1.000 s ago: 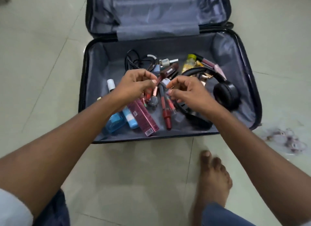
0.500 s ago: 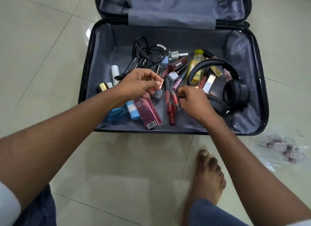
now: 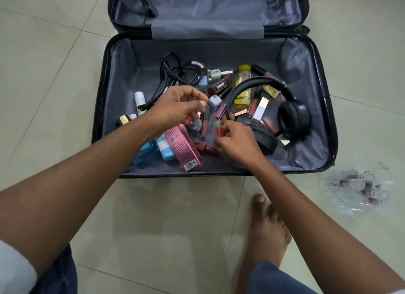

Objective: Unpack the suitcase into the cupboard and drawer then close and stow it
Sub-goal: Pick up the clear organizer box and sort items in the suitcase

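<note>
The black suitcase point(image 3: 98, 109) lies open on the tiled floor, its grey-lined lid folded back. Loose cosmetics lie in a heap in its middle. My left hand point(image 3: 177, 109) hovers over the heap with curled fingers and holds a few lip gloss tubes point(image 3: 194, 117) that poke out under it. Just to the right and lower, my right hand point(image 3: 238, 142) reaches into the heap and pinches a small red tube with a green cap point(image 3: 218, 129). A grey nail polish bottle point(image 3: 213, 102) lies by my left fingertips.
In the suitcase lie black headphones point(image 3: 293, 116), a coiled black cable point(image 3: 175, 74), a pink box point(image 3: 184, 149), blue bottles point(image 3: 164, 150) and a yellow bottle point(image 3: 243, 85). A clear plastic bag of cosmetics point(image 3: 359, 190) sits on the floor at right. My bare foot point(image 3: 267, 228) stands in front.
My right hand dropped from beside the left hand into the heap and took hold of the small red tube. The left hand stayed raised with its tubes.
</note>
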